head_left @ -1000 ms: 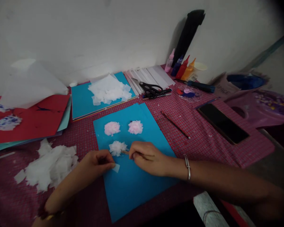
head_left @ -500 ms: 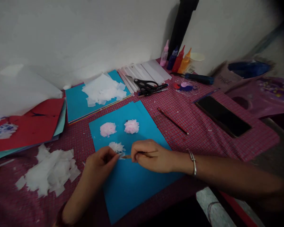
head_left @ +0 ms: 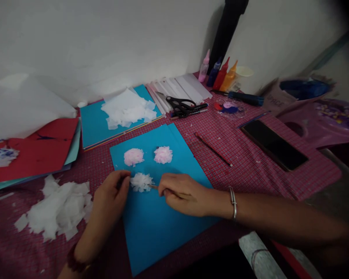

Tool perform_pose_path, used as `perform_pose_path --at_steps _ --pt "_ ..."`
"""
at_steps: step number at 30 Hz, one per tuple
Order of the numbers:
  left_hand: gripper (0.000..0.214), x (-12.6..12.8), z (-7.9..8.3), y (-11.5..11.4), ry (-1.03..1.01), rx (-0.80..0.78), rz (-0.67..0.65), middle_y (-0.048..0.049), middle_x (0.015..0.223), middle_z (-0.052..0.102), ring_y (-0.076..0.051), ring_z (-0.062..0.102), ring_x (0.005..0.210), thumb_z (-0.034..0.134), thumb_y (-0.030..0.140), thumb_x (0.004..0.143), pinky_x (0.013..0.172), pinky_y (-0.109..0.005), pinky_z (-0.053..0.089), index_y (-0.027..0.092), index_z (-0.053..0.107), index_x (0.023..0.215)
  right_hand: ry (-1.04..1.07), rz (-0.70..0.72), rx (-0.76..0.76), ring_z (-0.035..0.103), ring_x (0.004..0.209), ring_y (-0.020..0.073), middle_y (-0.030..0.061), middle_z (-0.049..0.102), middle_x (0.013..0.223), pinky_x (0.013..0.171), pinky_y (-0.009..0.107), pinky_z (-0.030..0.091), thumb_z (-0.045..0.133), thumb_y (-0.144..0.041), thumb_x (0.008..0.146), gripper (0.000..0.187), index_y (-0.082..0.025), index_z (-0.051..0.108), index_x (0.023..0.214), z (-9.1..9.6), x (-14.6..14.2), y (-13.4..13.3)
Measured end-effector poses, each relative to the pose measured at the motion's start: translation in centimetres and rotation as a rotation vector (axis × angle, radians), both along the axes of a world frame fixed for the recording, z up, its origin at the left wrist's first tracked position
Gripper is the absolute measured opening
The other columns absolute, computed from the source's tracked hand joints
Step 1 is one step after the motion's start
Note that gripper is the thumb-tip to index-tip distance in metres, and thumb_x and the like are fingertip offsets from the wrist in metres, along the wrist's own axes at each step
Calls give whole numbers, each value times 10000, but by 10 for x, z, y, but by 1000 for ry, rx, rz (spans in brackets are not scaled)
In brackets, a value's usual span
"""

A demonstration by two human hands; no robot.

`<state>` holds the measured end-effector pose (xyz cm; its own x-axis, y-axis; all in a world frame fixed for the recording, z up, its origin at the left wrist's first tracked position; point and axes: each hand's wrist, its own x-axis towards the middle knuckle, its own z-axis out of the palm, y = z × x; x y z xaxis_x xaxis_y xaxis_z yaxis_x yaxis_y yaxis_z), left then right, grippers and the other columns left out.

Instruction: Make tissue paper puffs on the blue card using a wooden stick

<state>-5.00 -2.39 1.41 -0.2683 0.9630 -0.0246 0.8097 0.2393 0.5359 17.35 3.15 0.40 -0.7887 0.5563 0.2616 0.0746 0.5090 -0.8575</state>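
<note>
A fluffy white tissue-paper cluster [head_left: 141,182] lies on a blue sheet of paper [head_left: 163,228]. My right hand [head_left: 182,193] is closed round a thin brownish stick [head_left: 154,187], whose pointed end meets the cluster's right edge; most of its length is hidden by the fingers. At the cluster's left edge is my left hand [head_left: 112,193], thumb and forefinger drawn close together. Anything between those fingertips is too small to make out. Two pale pink tissue clusters, a left one [head_left: 133,157] and a right one [head_left: 163,154], sit higher on the same sheet.
Loose white tissue squares [head_left: 59,207] are heaped at the left. Behind lie more tissue squares [head_left: 128,108], black scissors [head_left: 182,104] and paint bottles [head_left: 221,75]. A red pencil-like stick [head_left: 213,150] and a phone [head_left: 275,144] rest on the right.
My left hand has moved left and up, from the cluster's lower edge to its left side. The white cluster now shows fully. The stick's tip has shifted slightly up.
</note>
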Motion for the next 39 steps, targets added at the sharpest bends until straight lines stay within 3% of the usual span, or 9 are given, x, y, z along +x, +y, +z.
perform_pose_path --at_steps 10,12,17,23,25,27,30,34,39 --pt "242 -3 -2 -1 22 -39 -39 -42 998 663 -228 625 891 415 325 863 759 -316 457 219 579 1005 -42 87 26 519 722 143 37 558 814 648 261 412 398 -62 764 192 -177 526 850 8 2 -3" --pt "233 -5 -5 1 -8 -19 -56 -47 989 658 -227 618 901 419 315 862 783 -323 454 211 580 994 9 -1 -94 515 674 131 16 547 744 625 252 412 392 -67 755 180 -178 533 773 8 4 -1" --pt "180 -2 -8 -1 -70 73 -93 -56 952 636 -221 593 907 434 244 852 830 -349 438 203 579 950 15 -103 -653 492 504 103 -9 540 622 492 227 393 408 -168 713 116 -178 504 648 12 7 6" --pt "190 -8 19 -25 -64 64 -176 -56 950 631 -177 584 854 506 169 808 759 -280 450 205 604 967 -18 -65 -809 511 512 135 16 564 595 505 265 397 469 -277 739 130 -193 520 655 -3 6 15" --pt "122 -28 30 -39 -55 29 -131 -37 856 634 -172 574 788 518 197 805 718 -275 433 209 631 849 -32 -44 -804 508 513 142 19 562 594 512 277 398 470 -304 754 153 -199 524 657 -8 5 17" --pt "104 -60 40 -50 -43 10 52 -9 716 620 -167 557 701 558 239 767 671 -271 413 209 630 699 -48 -28 -795 509 526 144 17 559 601 532 283 403 460 -311 776 168 -202 525 665 -10 6 16" --pt "123 -124 47 -52 -26 45 268 -15 686 619 -176 550 666 575 290 736 624 -277 404 184 624 694 -60 -20 -782 515 553 144 11 562 629 556 283 405 453 -301 798 169 -203 529 683 -10 6 15" --pt "180 -192 36 -34 -136 15 429 25 584 567 -120 493 510 565 331 774 492 -238 382 156 600 748 -52 -35 -765 512 560 146 5 558 634 564 284 401 463 -307 797 169 -204 522 677 -6 4 14" --pt "197 -218 12 -16 -228 -116 482 54 608 537 -67 472 461 589 314 854 461 -209 412 131 578 782 -74 -69 -744 510 553 147 3 559 635 561 285 392 470 -327 781 180 -207 524 659 2 2 12"
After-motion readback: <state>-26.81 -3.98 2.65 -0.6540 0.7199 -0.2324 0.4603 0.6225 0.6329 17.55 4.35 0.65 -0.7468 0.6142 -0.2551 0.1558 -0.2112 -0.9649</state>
